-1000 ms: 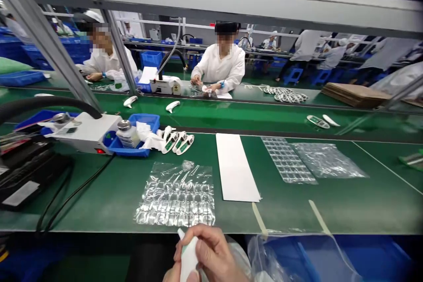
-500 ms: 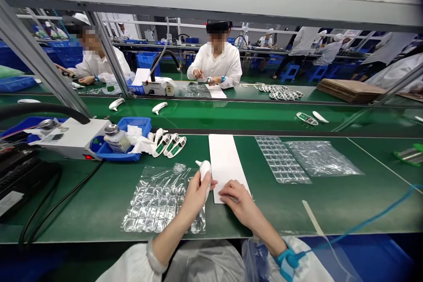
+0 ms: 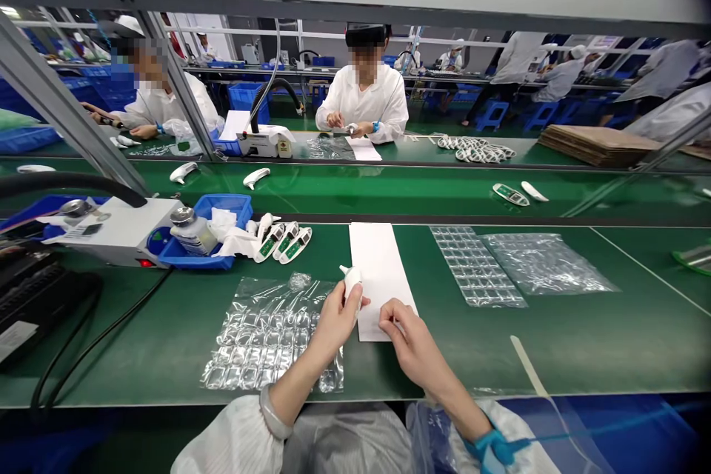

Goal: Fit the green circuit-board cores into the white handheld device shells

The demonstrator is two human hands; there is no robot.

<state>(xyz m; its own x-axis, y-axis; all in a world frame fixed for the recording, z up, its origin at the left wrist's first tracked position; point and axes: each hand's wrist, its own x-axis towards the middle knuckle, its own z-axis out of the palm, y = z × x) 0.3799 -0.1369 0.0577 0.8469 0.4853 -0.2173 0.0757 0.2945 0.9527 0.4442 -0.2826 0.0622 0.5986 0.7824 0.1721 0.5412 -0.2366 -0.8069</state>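
Observation:
A white plastic device with a narrow tip is gripped in my left hand, above the left edge of a long white paper sheet. Over the sheet's lower right part is my right hand, its fingers curled and the thumb and fingertips pressed together; whatever lies between them is hidden or too small to name. Left of the sheet lies a clear bubble-patterned plastic sheet, partly under my left forearm.
Several white shells with green boards lie beside a blue tray with a bottle. At the right are a clear blister sheet and plastic bag. White parts sit on the green belt. Co-workers sit beyond.
My left hand has shifted slightly right and up with the white device. My right hand's fingers have drawn together and moved a little right. Parts on the belt have slid left.

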